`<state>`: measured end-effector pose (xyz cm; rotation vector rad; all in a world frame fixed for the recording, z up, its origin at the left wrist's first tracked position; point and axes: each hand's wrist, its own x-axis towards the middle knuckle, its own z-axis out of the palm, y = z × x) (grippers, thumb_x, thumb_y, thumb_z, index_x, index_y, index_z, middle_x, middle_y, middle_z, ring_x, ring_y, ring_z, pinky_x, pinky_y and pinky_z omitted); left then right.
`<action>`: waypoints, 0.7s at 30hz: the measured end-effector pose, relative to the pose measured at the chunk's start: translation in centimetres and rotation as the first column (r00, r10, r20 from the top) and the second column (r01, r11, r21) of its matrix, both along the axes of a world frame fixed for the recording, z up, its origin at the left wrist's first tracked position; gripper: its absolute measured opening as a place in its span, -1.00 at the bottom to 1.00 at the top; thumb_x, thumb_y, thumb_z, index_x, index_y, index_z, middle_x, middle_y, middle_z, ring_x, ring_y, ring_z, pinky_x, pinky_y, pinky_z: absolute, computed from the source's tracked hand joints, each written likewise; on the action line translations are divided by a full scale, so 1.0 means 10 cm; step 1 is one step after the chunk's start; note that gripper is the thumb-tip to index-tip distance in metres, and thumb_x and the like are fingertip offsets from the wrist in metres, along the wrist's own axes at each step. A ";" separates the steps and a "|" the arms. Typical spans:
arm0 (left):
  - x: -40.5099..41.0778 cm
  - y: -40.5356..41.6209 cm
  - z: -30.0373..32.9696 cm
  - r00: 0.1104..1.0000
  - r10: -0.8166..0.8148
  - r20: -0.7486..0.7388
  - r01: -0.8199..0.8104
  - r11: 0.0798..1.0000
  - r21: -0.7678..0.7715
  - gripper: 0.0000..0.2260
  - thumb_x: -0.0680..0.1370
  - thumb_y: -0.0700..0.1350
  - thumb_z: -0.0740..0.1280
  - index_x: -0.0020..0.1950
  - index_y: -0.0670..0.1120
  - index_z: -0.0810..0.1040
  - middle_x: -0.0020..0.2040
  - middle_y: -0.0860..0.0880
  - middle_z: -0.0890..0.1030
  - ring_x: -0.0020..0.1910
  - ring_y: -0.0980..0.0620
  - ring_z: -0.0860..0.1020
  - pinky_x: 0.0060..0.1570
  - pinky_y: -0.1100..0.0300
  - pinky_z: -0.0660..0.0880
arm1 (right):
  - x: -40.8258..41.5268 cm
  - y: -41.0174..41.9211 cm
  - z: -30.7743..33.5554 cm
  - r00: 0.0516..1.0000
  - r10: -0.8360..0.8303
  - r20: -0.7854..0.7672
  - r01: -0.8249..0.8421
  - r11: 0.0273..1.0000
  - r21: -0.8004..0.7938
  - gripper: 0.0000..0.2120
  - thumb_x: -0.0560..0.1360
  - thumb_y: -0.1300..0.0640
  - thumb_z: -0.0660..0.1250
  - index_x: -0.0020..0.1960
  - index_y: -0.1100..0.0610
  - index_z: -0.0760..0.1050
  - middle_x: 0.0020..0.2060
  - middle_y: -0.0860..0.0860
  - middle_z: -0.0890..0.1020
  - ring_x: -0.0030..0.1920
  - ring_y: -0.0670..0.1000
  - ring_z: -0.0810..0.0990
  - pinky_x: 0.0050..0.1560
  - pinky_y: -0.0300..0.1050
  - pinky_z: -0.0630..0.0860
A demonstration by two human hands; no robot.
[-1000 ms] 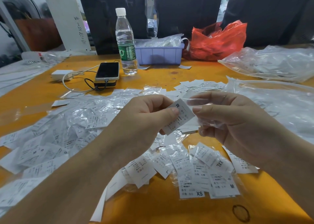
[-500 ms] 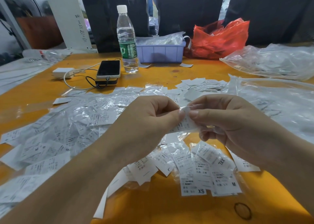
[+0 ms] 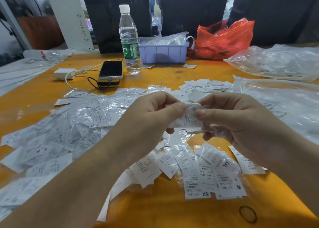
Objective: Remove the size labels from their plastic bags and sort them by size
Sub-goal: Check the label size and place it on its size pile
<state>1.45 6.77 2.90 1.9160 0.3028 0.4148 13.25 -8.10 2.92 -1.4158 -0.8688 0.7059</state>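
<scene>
- Both hands up mid-scene, above the orange table (image 3: 172, 214). Left hand (image 3: 151, 117) pinches the bagged label (image 3: 187, 119) at its top-left edge, thumb + forefinger curled on it.
- Right hand (image 3: 236, 122) pinches same bundle from the right, thumb tip just beside left thumb; lower fingers curled under w/ clear film bunched there.
- Label sits btwn the two thumbs, touching both. Long axis runs approx left-right, tilted a bit; size letter not readable.
- Key relation: the two grips meet at the top edge, so prob. the bag mouth is there; peel apart = hands pull opposite ways, left vs right. Neither hand clearly nearer.
- Loose label pile (image 3: 72, 138) spreads left + near; XS label (image 3: 198, 192), M label (image 3: 231, 186) lie near, below hands.
- Far side: water bottle (image 3: 129, 41), phone (image 3: 110, 69).
</scene>
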 end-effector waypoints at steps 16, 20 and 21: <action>0.00 0.05 0.00 0.999 0.038 -0.004 -0.037 0.996 0.075 -0.78 0.61 -0.10 0.26 -0.18 -0.03 0.63 -0.37 0.07 0.61 -0.45 0.21 0.47 -0.46 0.42 0.36 | -0.01 -0.02 -0.05 0.974 0.009 0.227 0.002 0.999 -0.047 -0.70 0.39 0.27 0.44 0.10 0.12 0.53 -0.20 0.09 0.72 -0.24 0.00 0.66 -0.21 -0.11 0.63; -0.01 0.07 0.01 0.998 0.038 -0.048 -0.032 0.993 0.115 -0.76 0.62 -0.09 0.25 -0.20 -0.03 0.62 -0.42 0.09 0.58 -0.47 0.19 0.43 -0.48 0.38 0.35 | -0.01 -0.03 -0.04 0.973 -0.011 0.229 0.021 0.999 -0.042 -0.71 0.44 0.31 0.41 0.12 0.11 0.51 -0.21 0.14 0.71 -0.27 0.02 0.64 -0.22 -0.13 0.62; -0.01 0.08 0.01 0.997 0.042 -0.058 -0.035 0.992 0.121 -0.76 0.62 -0.08 0.25 -0.20 -0.03 0.62 -0.42 0.09 0.57 -0.47 0.18 0.43 -0.48 0.36 0.35 | -0.01 -0.03 -0.03 0.973 -0.016 0.232 0.025 0.999 -0.038 -0.71 0.44 0.30 0.41 0.12 0.10 0.51 -0.21 0.14 0.71 -0.28 0.03 0.63 -0.22 -0.14 0.62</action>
